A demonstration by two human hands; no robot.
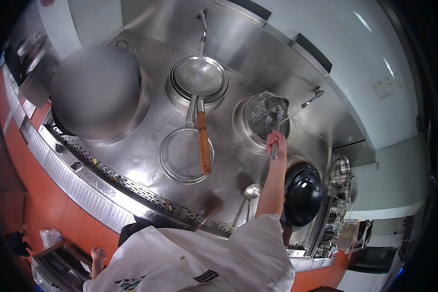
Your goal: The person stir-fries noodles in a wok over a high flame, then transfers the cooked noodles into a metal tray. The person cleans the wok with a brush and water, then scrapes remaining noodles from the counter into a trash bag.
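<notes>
My right hand (276, 141) grips the metal handle of a long-handled scoop (274, 151), whose head is down in a round pot (246, 113) of churning, greyish water at the right. The scoop head is partly lost in the splashing. Far from the cooktop, my left hand (98, 253) hangs low at my side, its fingers curled and nothing visible in them. Beside my right forearm a steel ladle (253, 191) lies on the steel cooktop (146, 157). A black wok (302, 197) stands tilted on the other side of that arm.
Water from a tap (203, 27) runs into a perforated strainer (197, 76) on a central pot. A wooden handle (203, 142) crosses a round mesh strainer (182, 157). A brush (211, 207) lies near the front drain grate (131, 186). Another tap (312, 98) juts out at right.
</notes>
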